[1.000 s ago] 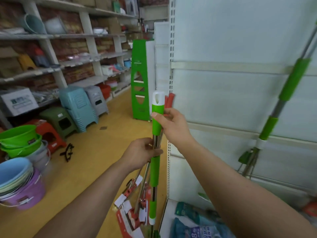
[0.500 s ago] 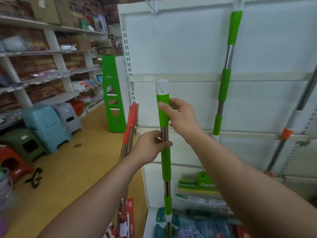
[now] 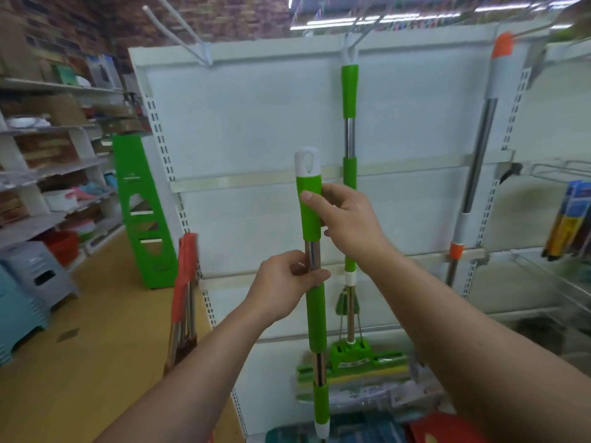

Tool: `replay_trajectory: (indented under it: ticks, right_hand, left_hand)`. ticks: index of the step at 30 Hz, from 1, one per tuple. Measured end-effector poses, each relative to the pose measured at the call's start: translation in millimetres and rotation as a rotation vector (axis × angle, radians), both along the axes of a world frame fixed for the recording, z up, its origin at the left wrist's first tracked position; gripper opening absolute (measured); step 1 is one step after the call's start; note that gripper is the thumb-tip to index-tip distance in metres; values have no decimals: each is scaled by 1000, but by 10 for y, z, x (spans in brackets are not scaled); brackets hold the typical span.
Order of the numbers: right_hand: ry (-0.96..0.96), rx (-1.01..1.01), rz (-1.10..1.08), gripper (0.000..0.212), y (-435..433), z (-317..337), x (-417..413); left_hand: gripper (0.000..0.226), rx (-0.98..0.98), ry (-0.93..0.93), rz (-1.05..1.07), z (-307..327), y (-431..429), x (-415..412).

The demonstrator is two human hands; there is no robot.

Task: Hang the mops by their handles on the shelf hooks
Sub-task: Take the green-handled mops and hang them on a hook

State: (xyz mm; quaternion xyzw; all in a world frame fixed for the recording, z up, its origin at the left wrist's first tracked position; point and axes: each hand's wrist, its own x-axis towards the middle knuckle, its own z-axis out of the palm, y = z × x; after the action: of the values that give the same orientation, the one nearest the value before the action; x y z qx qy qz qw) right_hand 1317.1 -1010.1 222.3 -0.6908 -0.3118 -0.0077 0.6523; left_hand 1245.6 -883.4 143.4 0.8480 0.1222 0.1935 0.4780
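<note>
Mop (image 3: pixel 315 314) held upright: left hand (image 3: pixel 284 289) pinches it, right hand (image 3: pixel 345 225) grips it just above. Its loop end (image 3: pixel 307 161) tops both hands; free hook (image 3: pixel 172 32) lies higher, to their left.

Shelf panel's (image 3: pixel 243 123) left half is wide open up to the white hook (image 3: pixel 174 32) at its top-left corner. Hung green mop (image 3: pixel 349 87) blocks the middle, orange-capped mop (image 3: pixel 492 78) the right edge.
</note>
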Motion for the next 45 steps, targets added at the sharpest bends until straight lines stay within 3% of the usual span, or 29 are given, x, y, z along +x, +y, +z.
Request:
replay_trajectory:
  ticks: [10,17,26,34,40,45]
  right_hand:
    - [-89,40,-111,28,-160,284,253]
    - [-129,95,-152,29,-404,629,347]
    - [-194,135,-117,24,-775,1066,481]
    - [-255,130,-85,36,-866,1431,606]
    - [-245,139,-45,47,-806,1586,712]
    - [-229,164,-40,55,-791,1599,731]
  left_hand:
    - [20,-41,-105,-167,249,-35,409]
    - [36,-83,-207,-255,555,-244,575]
    - [13,-22,-344,-191,951,-643,646]
    - [14,-56,-408,-172,1250,-797,763]
    - [30,-64,-415,-130,1378,-828,846]
    - [19,-61,-414,-128,1399,-839,879]
